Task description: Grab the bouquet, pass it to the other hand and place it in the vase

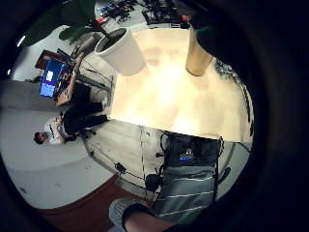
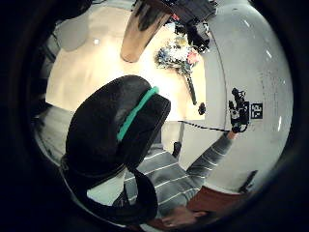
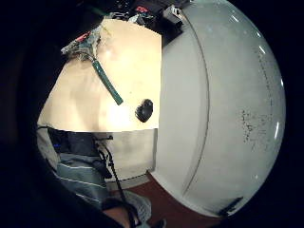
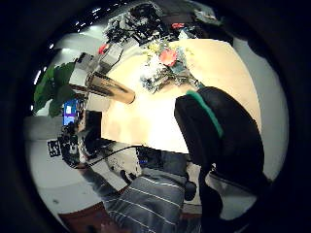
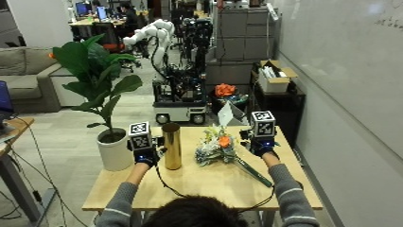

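A bouquet (image 5: 216, 144) of pale flowers with one orange bloom lies on the wooden table (image 5: 201, 184), its green wrapped stem pointing toward the front right. A tall gold vase (image 5: 171, 146) stands upright just left of it. My left hand (image 5: 146, 157) hovers left of the vase and holds nothing. My right hand (image 5: 263, 148) hovers right of the flowers, above the stem, also holding nothing. The palm views show the bouquet (image 2: 179, 54) (image 4: 167, 65) beside the vase (image 2: 142, 31) (image 4: 109, 87), well apart from both palms.
A white pot (image 5: 115, 150) with a big-leaved plant stands by the table's left edge. A small black object (image 3: 144, 110) lies on the table near the stem's end. A wall runs along the right. Carts and equipment stand behind the table.
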### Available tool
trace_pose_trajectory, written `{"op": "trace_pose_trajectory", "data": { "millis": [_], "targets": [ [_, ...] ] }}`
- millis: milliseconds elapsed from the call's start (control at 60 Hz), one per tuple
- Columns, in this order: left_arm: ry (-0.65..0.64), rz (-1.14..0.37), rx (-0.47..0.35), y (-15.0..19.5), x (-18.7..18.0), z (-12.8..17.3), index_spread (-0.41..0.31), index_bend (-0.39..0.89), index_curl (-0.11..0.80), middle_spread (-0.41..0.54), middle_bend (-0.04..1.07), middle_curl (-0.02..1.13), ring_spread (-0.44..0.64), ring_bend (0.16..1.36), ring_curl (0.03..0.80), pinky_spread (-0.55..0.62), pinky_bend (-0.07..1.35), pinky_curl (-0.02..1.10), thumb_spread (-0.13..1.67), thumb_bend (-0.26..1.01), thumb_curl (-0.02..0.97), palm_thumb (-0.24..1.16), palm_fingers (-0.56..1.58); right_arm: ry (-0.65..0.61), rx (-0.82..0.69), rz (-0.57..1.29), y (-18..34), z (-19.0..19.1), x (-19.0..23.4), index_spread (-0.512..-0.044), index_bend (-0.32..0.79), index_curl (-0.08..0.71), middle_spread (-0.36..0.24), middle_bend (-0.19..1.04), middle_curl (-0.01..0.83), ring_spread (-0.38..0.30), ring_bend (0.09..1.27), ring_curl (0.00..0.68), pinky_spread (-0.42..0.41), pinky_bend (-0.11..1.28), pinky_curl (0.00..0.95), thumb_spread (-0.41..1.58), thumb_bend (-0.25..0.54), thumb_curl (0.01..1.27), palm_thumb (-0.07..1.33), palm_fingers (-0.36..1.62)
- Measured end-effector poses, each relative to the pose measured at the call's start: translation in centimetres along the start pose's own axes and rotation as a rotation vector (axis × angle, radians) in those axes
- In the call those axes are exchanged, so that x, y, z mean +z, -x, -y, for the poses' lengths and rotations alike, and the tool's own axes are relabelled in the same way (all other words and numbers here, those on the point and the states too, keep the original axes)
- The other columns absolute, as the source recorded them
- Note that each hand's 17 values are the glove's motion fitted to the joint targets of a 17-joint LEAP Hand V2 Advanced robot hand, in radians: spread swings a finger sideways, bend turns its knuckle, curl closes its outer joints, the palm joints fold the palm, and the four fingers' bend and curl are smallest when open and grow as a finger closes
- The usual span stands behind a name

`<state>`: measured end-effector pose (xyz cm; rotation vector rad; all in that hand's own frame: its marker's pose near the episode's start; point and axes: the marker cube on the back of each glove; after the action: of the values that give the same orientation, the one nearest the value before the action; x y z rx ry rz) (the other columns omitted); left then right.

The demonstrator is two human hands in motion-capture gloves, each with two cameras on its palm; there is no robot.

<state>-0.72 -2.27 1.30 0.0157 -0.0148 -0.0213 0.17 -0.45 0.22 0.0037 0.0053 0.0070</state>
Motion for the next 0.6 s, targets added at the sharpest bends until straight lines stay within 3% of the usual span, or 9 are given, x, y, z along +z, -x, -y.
{"op": "trace_pose_trajectory", "data": {
  "millis": [100,233,333,400,600],
  "targets": [
    [-0.007,0.010,-0.013,0.7,1.1,1.7,-0.065,0.24,0.149,0.071,0.17,0.13,0.11,0.46,0.174,0.14,0.32,0.15,0.70,0.02,0.052,0.08,0.53,0.000,0.010,-0.004,0.0,-0.4,-0.2,-0.225,0.16,0.130,0.009,0.29,0.147,0.053,0.33,0.144,0.164,0.33,0.149,0.78,0.295,0.07,0.42,0.47],
    [0.012,0.015,-0.019,0.5,0.9,1.0,-0.080,0.22,0.227,0.089,0.16,0.18,0.14,0.47,0.220,0.18,0.31,0.21,0.93,-0.01,0.099,0.08,0.50,0.009,0.016,0.005,-0.5,-0.5,0.2,-0.275,0.15,0.182,0.011,0.29,0.211,0.066,0.33,0.190,0.205,0.32,0.202,1.10,0.301,0.10,0.44,0.45],
    [-0.007,0.008,0.007,-0.5,-1.1,-1.4,-0.084,0.20,0.269,0.094,0.16,0.20,0.15,0.47,0.238,0.19,0.30,0.24,1.01,-0.02,0.128,0.07,0.49,0.011,0.025,0.018,-0.9,-0.7,0.3,-0.283,0.15,0.208,0.012,0.28,0.244,0.071,0.33,0.211,0.217,0.31,0.228,1.22,0.287,0.12,0.44,0.44],
    [0.003,0.028,-0.012,-0.2,0.0,0.2,-0.086,0.20,0.293,0.098,0.16,0.22,0.15,0.46,0.247,0.19,0.30,0.26,1.04,-0.02,0.144,0.07,0.49,0.008,0.026,0.027,-1.3,-0.2,0.5,-0.286,0.15,0.220,0.012,0.28,0.263,0.072,0.33,0.223,0.222,0.31,0.243,1.27,0.276,0.13,0.44,0.43],
    [-0.009,0.013,-0.013,-0.3,-0.6,0.4,-0.088,0.18,0.342,0.103,0.16,0.25,0.16,0.46,0.269,0.20,0.29,0.30,1.08,-0.02,0.182,0.06,0.47,0.001,0.017,0.058,-0.9,0.0,0.1,-0.291,0.14,0.242,0.012,0.27,0.308,0.074,0.32,0.252,0.228,0.30,0.277,1.34,0.238,0.15,0.45,0.43]
  ]
}}
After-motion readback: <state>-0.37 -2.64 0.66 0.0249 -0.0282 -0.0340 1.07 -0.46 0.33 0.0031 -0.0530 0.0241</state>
